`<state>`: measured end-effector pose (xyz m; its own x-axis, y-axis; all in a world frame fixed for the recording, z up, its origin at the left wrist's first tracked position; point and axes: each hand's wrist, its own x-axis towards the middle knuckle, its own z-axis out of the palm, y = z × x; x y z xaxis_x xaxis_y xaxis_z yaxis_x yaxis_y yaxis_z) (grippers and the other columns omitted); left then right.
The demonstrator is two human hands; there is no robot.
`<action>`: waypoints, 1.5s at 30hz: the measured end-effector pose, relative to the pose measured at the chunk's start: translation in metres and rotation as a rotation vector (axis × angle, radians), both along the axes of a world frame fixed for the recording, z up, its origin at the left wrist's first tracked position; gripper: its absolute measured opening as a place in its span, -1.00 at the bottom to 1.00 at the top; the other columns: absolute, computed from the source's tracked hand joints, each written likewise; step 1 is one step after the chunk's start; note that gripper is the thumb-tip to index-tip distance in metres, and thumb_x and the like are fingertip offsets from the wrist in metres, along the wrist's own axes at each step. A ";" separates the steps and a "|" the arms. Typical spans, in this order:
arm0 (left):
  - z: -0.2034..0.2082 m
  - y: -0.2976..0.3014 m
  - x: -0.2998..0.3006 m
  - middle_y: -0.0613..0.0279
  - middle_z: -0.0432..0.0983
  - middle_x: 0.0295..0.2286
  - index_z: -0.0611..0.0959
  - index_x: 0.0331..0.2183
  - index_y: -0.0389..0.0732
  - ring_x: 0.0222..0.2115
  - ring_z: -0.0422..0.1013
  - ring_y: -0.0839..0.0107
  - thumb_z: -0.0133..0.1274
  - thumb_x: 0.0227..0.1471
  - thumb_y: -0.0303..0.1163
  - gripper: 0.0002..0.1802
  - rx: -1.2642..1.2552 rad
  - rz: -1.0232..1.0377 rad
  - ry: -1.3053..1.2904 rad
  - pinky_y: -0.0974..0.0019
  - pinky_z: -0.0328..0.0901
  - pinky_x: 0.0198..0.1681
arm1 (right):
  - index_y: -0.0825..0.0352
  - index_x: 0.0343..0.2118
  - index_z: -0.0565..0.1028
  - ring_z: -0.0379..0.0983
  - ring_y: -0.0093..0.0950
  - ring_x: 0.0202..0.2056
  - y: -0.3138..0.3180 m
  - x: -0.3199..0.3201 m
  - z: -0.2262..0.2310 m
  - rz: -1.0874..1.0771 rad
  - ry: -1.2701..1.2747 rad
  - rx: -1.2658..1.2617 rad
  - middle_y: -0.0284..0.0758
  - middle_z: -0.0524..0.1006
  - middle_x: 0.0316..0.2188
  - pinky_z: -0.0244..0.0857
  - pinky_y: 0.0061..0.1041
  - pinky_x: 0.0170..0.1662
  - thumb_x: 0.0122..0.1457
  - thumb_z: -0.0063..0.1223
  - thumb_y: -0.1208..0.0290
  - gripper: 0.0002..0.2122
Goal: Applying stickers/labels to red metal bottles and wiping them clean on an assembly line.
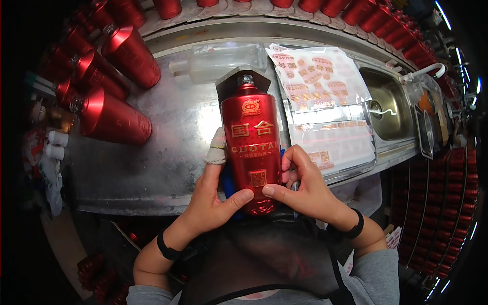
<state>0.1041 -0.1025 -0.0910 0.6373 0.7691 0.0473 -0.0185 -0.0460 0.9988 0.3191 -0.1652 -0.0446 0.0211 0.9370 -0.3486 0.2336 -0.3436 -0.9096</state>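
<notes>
A glossy red bottle (251, 117) with gold lettering and emblems stands or leans in front of me, its neck pointing away. My left hand (211, 195) grips its lower left side, thumb on the front near the base; one finger wears a whitish cover. On the lower right side, my right hand (302, 190) holds it with thumb on the front and fingers curled round the edge. Behind the bottle's neck shows a dark angular support (222, 84). Bits of blue material peek out beside the bottle's lower part.
Several red bottles (119, 119) lie or lean at the left of the metal worktop (147, 178). A clear bottle (223, 60) lies at the back. Printed decal sheets (325, 91) cover the right part, beside a sink (394, 101) with a white tap (424, 71). More red bottles line a far conveyor.
</notes>
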 end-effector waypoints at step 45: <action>0.010 0.000 0.009 -0.07 0.26 0.13 -0.05 0.30 -0.35 0.15 0.24 0.22 0.23 0.04 -0.32 0.01 -0.093 0.074 -0.037 0.21 0.10 0.21 | 0.28 -0.39 0.23 0.23 -0.68 -0.50 0.009 -0.002 0.005 0.029 -0.080 0.033 -0.45 0.35 -0.57 0.20 -0.62 -0.46 0.08 0.31 0.20 -0.59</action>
